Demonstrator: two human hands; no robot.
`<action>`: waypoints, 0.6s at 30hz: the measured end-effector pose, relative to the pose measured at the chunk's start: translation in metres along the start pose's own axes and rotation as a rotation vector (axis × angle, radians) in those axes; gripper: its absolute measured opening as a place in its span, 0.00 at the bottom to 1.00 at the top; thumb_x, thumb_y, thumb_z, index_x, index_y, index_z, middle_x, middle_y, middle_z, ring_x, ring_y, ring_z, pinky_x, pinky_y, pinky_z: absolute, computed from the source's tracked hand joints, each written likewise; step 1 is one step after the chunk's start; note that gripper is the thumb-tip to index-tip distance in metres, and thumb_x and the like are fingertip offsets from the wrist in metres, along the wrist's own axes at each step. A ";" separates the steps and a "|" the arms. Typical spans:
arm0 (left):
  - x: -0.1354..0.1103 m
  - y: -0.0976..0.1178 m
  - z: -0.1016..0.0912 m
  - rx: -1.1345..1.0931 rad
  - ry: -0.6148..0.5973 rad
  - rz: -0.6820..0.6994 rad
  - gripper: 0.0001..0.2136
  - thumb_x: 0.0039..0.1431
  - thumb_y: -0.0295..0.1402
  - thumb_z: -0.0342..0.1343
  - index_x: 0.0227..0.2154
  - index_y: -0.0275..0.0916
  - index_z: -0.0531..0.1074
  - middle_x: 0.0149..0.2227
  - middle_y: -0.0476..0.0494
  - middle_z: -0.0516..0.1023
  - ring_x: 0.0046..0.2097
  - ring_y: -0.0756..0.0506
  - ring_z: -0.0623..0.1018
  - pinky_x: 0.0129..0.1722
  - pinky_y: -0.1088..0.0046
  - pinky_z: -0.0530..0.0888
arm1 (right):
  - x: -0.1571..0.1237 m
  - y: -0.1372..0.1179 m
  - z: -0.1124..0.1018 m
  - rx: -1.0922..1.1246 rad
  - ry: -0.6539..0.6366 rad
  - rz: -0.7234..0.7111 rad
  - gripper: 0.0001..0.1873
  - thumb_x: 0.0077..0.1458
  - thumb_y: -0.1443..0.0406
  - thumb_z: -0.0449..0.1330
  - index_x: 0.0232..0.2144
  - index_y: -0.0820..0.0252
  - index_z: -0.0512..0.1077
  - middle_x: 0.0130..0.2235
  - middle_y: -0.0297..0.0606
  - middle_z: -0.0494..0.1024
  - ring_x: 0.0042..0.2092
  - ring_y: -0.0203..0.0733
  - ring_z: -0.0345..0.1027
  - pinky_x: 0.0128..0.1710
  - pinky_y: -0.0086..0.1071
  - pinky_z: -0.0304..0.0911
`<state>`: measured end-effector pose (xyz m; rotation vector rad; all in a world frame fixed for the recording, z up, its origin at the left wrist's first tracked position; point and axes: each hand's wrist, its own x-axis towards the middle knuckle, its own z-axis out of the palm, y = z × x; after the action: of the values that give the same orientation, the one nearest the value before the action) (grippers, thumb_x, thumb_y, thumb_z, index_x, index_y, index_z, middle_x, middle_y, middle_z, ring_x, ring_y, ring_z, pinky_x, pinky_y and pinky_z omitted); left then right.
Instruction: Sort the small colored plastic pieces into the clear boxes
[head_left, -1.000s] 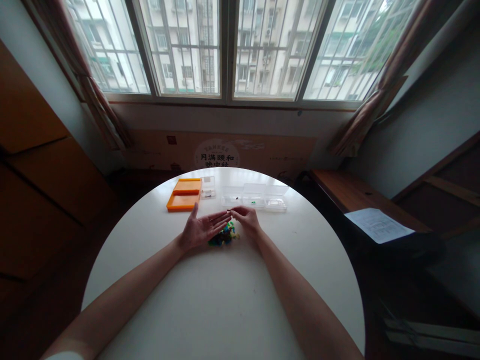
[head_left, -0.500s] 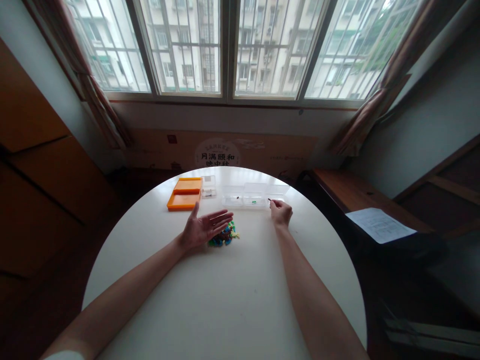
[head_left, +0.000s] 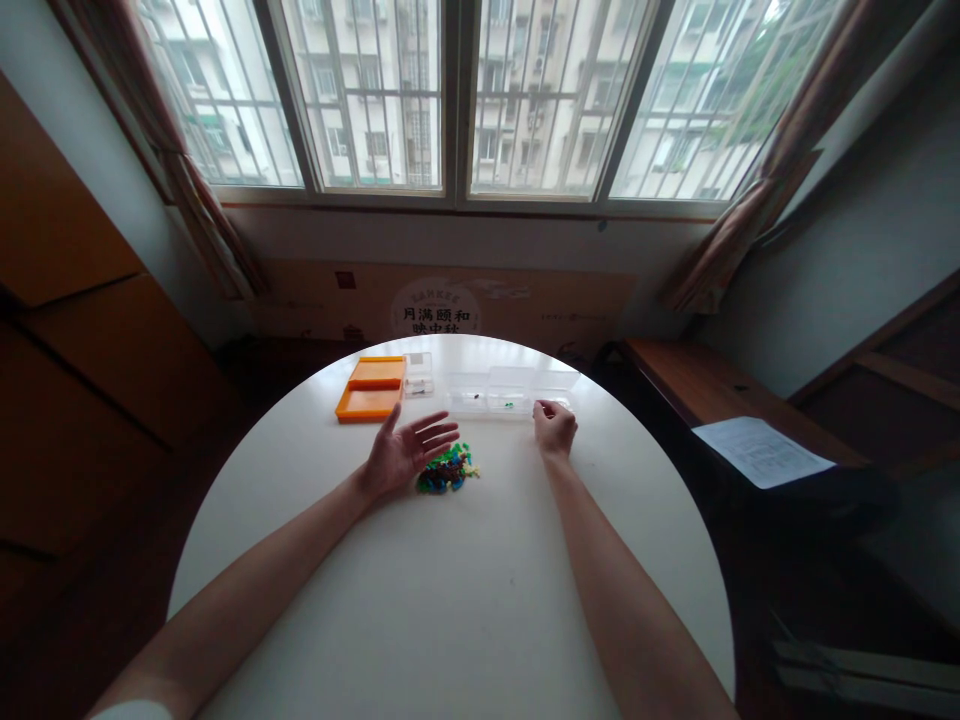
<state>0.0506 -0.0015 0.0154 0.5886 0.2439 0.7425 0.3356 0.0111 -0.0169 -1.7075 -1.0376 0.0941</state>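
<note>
Left hand: left bare hand point(head_left: 401, 455), palm turned up and inward, fingers spread; grip open, nothing in it. Fingers reach over the left edge of the pile; contact with it cannot be told.
Right hand: right bare hand point(head_left: 556, 428), back of the hand toward the viewer, fingers curled at the right end of the clear box. Fingertips small and partly hidden; cannot tell whether the grip is pinching a piece.
Pile: loose heap of small green, blue, brown and pale yellow pieces point(head_left: 448, 472), lying mid-desk between the hands, just beside the left fingers.
Clear box: transparent plastic box with three compartments point(head_left: 460, 404), lids raised at the back, beyond the pile.
Contents: small dark piece point(head_left: 476, 396) in the left compartment; small green pieces point(head_left: 509, 405) in the middle one; right compartment partly behind the right hand.
Orange box: open rectangular orange plastic box point(head_left: 372, 401), beyond the left hand.
Small case: transparent plastic case point(head_left: 420, 372), just right of the orange box.
Desk: round white glossy desk point(head_left: 480, 590), bearing all boxes and the pile.
Window side: barred, pale-framed window point(head_left: 454, 120) beyond the desk.
</note>
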 end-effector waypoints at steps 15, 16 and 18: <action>0.017 0.008 -0.030 0.554 0.537 0.438 0.21 0.48 0.35 0.57 0.13 0.39 0.49 0.11 0.60 0.49 0.12 0.59 0.49 0.11 0.80 0.45 | -0.044 -0.037 0.026 0.235 -0.730 -0.252 0.14 0.47 0.58 0.58 0.22 0.65 0.73 0.23 0.36 0.72 0.26 0.35 0.63 0.26 0.27 0.56; 0.017 0.009 -0.031 0.549 0.530 0.443 0.21 0.48 0.35 0.57 0.13 0.39 0.49 0.11 0.60 0.49 0.12 0.59 0.49 0.11 0.80 0.45 | -0.043 -0.038 0.025 0.222 -0.764 -0.240 0.14 0.46 0.58 0.58 0.23 0.65 0.73 0.23 0.36 0.72 0.26 0.34 0.62 0.26 0.27 0.56; 0.017 0.009 -0.033 0.540 0.519 0.450 0.20 0.48 0.35 0.58 0.13 0.39 0.50 0.12 0.59 0.49 0.13 0.59 0.50 0.11 0.80 0.46 | -0.039 -0.042 0.020 0.188 -0.877 -0.207 0.13 0.46 0.59 0.59 0.24 0.65 0.73 0.23 0.36 0.72 0.25 0.34 0.62 0.25 0.27 0.55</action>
<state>0.0441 0.0295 -0.0057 0.9727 0.8276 1.2789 0.2765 0.0016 -0.0071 -1.3713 -1.7659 0.8345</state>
